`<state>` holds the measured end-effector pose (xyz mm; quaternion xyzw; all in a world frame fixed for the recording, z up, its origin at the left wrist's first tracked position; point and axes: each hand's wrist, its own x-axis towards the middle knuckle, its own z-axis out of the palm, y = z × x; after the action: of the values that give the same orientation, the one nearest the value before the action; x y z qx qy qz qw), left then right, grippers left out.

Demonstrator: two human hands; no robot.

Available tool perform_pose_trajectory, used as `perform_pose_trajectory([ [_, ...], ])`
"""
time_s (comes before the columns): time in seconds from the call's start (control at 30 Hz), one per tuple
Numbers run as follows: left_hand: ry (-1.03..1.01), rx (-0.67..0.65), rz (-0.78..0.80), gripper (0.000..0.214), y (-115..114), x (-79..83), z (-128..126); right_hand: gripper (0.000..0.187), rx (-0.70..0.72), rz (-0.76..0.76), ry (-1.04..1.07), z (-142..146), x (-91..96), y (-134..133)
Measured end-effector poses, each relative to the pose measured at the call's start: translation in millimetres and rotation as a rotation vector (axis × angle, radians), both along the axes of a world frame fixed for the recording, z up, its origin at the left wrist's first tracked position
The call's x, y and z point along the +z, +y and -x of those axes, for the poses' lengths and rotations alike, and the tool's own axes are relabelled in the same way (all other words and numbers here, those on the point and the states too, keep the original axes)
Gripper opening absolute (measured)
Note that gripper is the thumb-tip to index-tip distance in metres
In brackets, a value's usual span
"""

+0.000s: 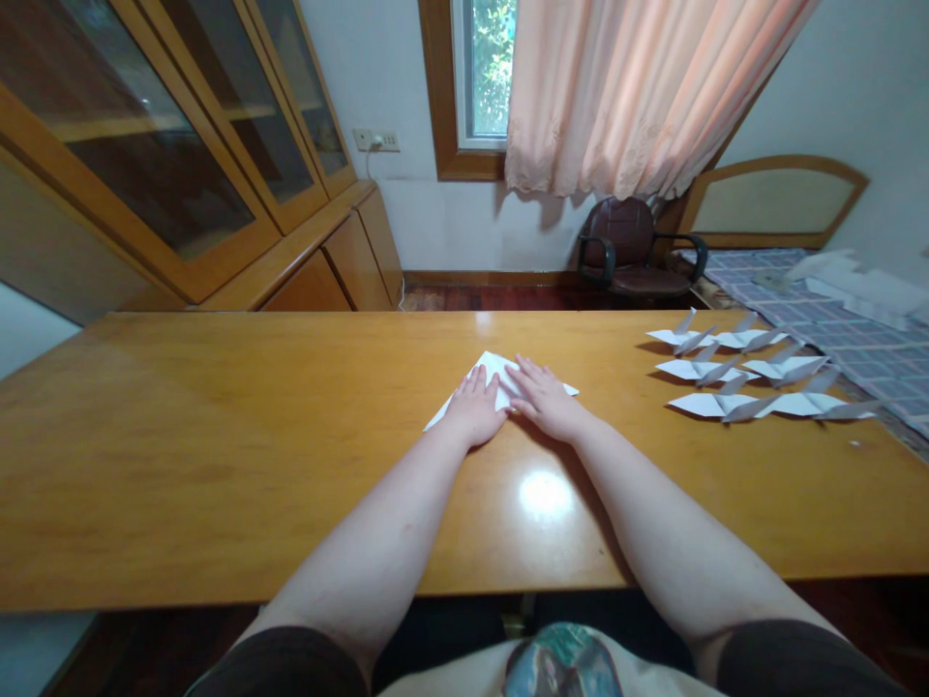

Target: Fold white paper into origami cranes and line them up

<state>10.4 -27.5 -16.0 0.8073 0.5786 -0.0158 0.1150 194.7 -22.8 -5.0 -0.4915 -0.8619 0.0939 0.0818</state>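
Note:
A white sheet of paper (pixel 493 364), folded to a triangle-like shape with its peak pointing away from me, lies on the wooden table. My left hand (pixel 475 409) rests flat on its left part, fingers stretched forward. On the right part lies my right hand (pixel 548 397), fingers spread and angled to the left. Both palms cover much of the paper, so its lower edge and middle are mostly hidden. Over at the right of the table stand several folded white paper cranes (pixel 707 405) in rows, away from both hands.
The wooden table (pixel 218 465) spans the view, its near edge close to my body. Past its far side are a glass-door cabinet (pixel 290 174), a brown office chair (pixel 628 247) and a curtained window (pixel 494 77). A bed (pixel 813 290) with a checked cover stands at right.

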Motion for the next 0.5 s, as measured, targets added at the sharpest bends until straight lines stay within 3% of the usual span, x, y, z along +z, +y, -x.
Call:
perform_pose_trajectory([
  [0.1, 0.005, -0.009, -0.010, 0.075, -0.4, -2.3, 0.1, 0.066, 0.087, 0.119, -0.046, 12.7, -5.1, -4.7],
  [0.33, -0.002, -0.002, -0.029, 0.076, 1.3, -3.3, 1.5, 0.058, -0.076, 0.150, -0.138, 4.9, -7.5, 4.3],
  [0.5, 0.027, -0.011, -0.055, 0.070, -9.4, 1.0, -3.7, 0.059, -0.103, 0.146, -0.141, 4.6, -10.5, 6.4],
])
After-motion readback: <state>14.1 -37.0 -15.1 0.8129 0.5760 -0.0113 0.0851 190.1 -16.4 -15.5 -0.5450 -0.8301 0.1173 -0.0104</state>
